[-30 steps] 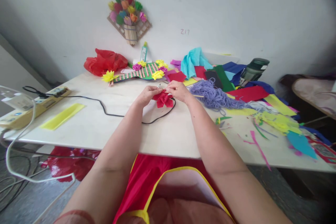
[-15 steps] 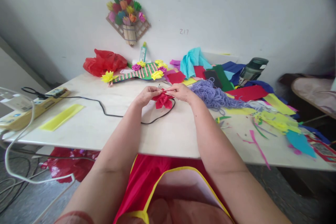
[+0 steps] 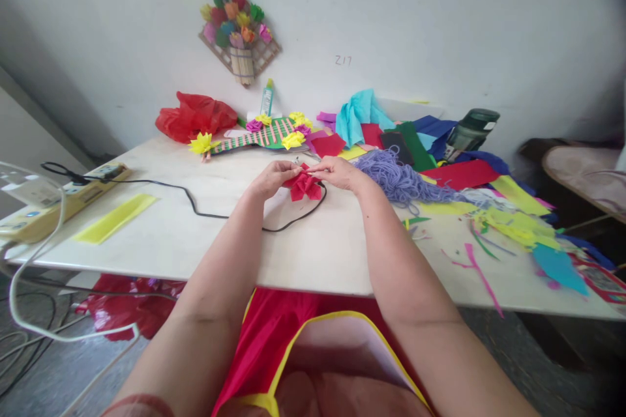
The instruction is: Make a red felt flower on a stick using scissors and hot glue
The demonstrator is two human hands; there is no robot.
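Over the middle of the white table (image 3: 313,254) my two hands meet at a red crepe paper flower (image 3: 305,186). My left hand (image 3: 272,177) pinches its left side between thumb and fingers. From the right, my right hand (image 3: 336,171) grips the upper right petals with its fingertips. Several folded petals hang toward me below the fingers. A black cord (image 3: 293,225) curves close under the flower; its end is hidden behind the flower and hand. Just beyond the hands lies a green striped craft piece (image 3: 259,135) trimmed with yellow and purple paper flowers.
A yellow power strip (image 3: 63,205) and a yellow paper strip (image 3: 115,218) lie left. Purple yarn (image 3: 391,176), paper scraps and a dark bottle (image 3: 472,133) crowd the right. Red crumpled paper (image 3: 195,117) and a glue bottle (image 3: 267,98) stand near the wall.
The fingers of my right hand have shifted slightly on the petals and flattened a little. The flower and my left hand stay in nearly the same place.
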